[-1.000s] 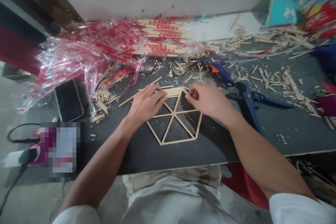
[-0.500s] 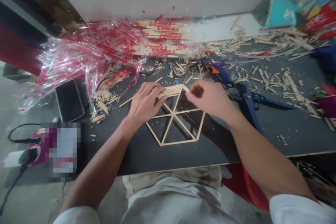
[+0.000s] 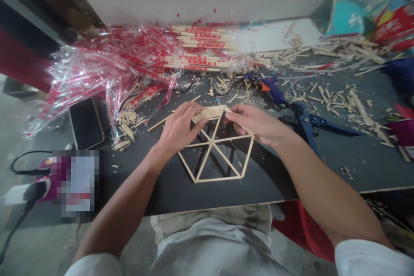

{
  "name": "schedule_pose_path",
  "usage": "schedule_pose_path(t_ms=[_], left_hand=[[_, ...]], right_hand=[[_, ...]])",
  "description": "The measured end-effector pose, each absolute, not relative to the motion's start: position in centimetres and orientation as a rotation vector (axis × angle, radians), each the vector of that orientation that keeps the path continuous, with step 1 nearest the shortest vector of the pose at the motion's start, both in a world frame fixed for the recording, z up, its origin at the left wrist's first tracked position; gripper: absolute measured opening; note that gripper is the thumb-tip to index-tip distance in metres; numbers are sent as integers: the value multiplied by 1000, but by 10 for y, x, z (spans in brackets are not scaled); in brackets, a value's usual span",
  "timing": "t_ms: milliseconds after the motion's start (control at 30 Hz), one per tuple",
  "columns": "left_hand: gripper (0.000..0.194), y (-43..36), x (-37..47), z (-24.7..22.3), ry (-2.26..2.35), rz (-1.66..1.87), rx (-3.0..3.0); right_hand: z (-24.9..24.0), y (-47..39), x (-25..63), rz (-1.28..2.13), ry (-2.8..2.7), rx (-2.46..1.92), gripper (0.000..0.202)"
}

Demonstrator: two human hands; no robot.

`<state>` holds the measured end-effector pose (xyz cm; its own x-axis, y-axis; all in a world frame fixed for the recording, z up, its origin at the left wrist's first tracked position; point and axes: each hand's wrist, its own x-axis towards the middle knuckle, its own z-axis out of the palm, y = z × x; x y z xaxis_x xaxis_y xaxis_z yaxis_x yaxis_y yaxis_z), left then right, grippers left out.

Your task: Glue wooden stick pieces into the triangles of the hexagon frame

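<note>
Wooden-stick hexagonal frame (image 3: pixel 211 142), six-spoked, lies mid-table; parallel sticks (image 3: pixel 211 113) line its 12 o'clock wedge. Left hand (image 3: pixel 181 126), at its 10 o'clock — pinches that wedge's left end. Right hand (image 3: pixel 255 123), 2 o'clock — pinches the rim stick. Smartphone (image 3: pixel 86 123) sits at 9, blue-orange glue gun (image 3: pixel 273 90) between 1 and 2.

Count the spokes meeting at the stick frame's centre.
6 spokes: upper right, right, lower right, lower left, left and upper left in the picture. The left hand hides the outer ends of the left and upper-left ones.
</note>
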<state>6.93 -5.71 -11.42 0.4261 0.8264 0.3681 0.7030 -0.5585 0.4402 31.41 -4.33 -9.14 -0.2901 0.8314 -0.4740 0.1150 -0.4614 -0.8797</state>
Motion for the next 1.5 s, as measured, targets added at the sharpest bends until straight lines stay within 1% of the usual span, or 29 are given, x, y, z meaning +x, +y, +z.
schedule_pose_path(t_ms=[133,333,567,967,1200,1500], left_hand=[[26,-57,70,-114,1318,841,2470],[25,-58,71,-114,1310,880,2520],[27,-58,70,-115,1301,862,2521],[28,-57,69,-116,1271,892,2555],[30,-57,69,-116,1281,892,2560],[28,-58,69,-116,1268,901,2539]], right_hand=[[-86,-46,308,1873,-1093,-1452,17],[-81,-51,303,1954,-973,-1393,11],[-87,-48,301,1986,-889,-1365,15],[-85,-48,300,2005,-835,-1329,14],[-88,-47,302,2004,-854,-1279,12],[-90,-47,304,1990,-883,-1295,16]])
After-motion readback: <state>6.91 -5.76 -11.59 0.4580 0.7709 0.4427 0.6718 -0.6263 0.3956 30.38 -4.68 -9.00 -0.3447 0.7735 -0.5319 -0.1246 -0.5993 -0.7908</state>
